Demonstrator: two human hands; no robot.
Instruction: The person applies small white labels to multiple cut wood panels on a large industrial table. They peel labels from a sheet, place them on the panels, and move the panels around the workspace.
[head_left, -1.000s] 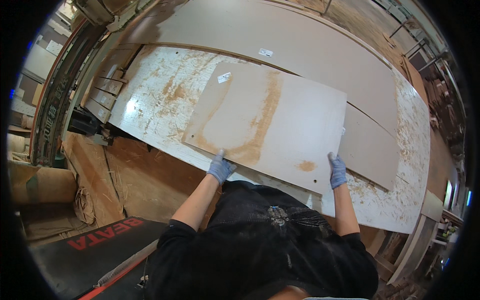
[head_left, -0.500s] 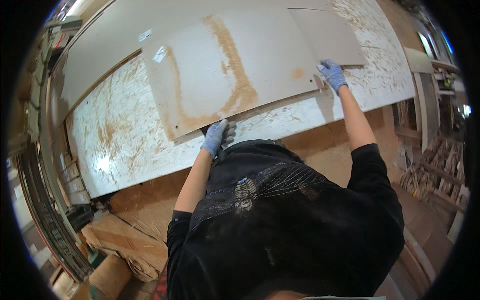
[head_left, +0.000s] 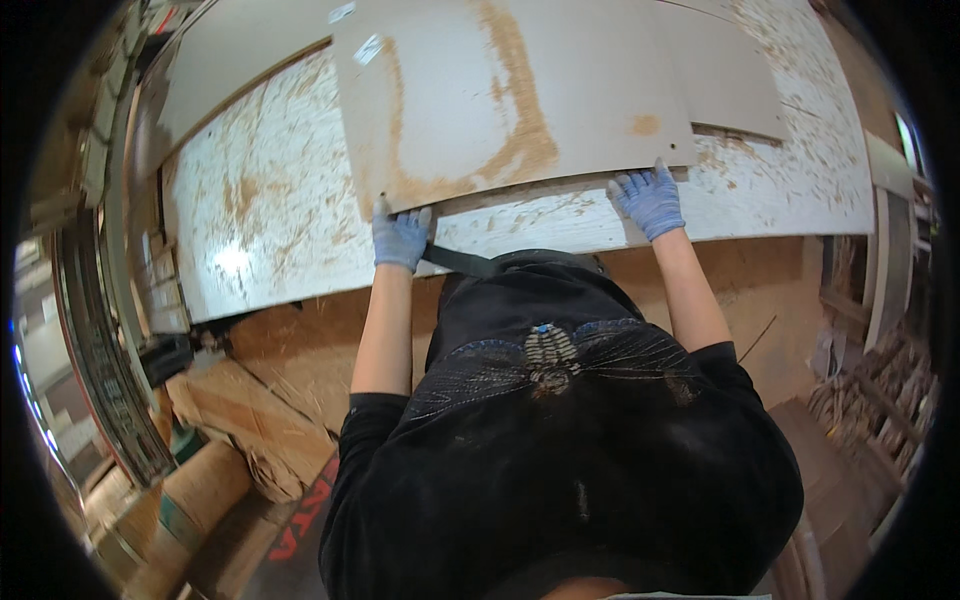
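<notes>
A large light grey panel (head_left: 455, 110) lies across the white work table, with a curved band of brown sawdust and a small hole near each front corner. At its front left corner my left hand (head_left: 401, 238), in a blue-grey glove, is closed on the edge, thumb on top. My right hand (head_left: 652, 202), gloved alike, grips the same edge near the right corner, with its fingers partly hidden there. A dark flat strip (head_left: 462, 261) runs from beside my left hand toward my waist; whether the hand touches it I cannot tell.
Other grey panels lie on the white table (head_left: 235, 225) at the far left (head_left: 225, 70) and at the right (head_left: 735, 85), among scattered shavings. Below the table are a cardboard box (head_left: 240, 405) at left and a heap of wood strips (head_left: 865, 400) at right.
My right hand has come round from the panel's right corner onto its front edge. My left hand has shifted its hold to the left front corner. The whole view has shifted too.
</notes>
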